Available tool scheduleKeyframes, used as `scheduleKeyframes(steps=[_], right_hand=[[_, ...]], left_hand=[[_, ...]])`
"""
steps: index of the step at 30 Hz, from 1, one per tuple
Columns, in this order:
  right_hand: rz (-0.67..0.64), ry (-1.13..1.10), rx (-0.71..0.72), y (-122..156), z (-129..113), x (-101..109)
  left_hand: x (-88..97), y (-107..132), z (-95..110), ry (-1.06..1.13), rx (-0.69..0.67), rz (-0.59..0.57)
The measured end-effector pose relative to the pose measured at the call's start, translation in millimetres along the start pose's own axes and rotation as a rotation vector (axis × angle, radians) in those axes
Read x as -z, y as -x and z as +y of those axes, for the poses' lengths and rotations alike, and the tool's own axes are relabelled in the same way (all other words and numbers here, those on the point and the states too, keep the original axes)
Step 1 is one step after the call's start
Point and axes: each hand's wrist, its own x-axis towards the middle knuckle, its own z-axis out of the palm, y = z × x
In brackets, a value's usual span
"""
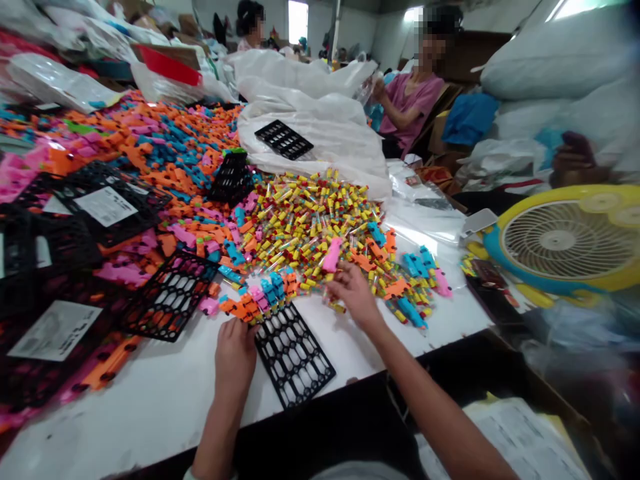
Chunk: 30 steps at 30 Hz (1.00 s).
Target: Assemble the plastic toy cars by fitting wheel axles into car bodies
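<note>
A black plastic grid tray [295, 353] lies tilted near the table's front edge. A row of orange, pink and blue toy cars [273, 288] with yellow-ended tubes runs along its far edge. My left hand [235, 353] is closed at the tray's far left corner, gripping its edge; the fingertips are partly hidden. Over the near side of a heap of small clear tubes with yellow and red ends [310, 217], my right hand [356, 297] has its fingers curled at the lower end of a pink toy car [331, 255].
A large pile of toy cars [165, 157] covers the left and back. Black grid trays [170, 293] lie upon it, some with white labels. Loose cars [411, 310] lie right of the tubes. A yellow-and-blue fan [560, 240] stands at the right; a person in pink [413, 110] sits behind.
</note>
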Motion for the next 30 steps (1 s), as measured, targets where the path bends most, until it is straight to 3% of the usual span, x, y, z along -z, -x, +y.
scheduleKeyframes(steps=[3, 8, 12, 14, 20, 24, 27, 30], right_hand=[[-0.059, -0.047, -0.028, 21, 14, -36], [-0.242, -0.011, -0.108, 59, 19, -62], [-0.401, -0.013, -0.164, 71, 25, -86], [-0.415, 0.123, -0.098, 71, 31, -93], [-0.377, 0.625, 0.366, 71, 45, -99], [-0.468, 0.753, 0.435, 75, 41, -110], [-0.436, 0.671, 0.451, 72, 33, -93], [-0.141, 0.677, 0.491, 63, 21, -36]], left_hand=[[2.0, 0, 0, 0.041, 0.041, -0.016], [5.4, 2, 2, 0.068, 0.076, -0.047], [6.4, 4, 4, 0.079, 0.084, -0.071], [6.2, 4, 5, 0.078, 0.085, -0.074], [5.3, 4, 5, 0.084, 0.074, -0.056], [5.7, 1, 2, 0.102, 0.026, -0.005], [3.6, -2, -4, 0.063, -0.039, 0.026], [0.9, -2, -8, -0.008, -0.065, 0.040]])
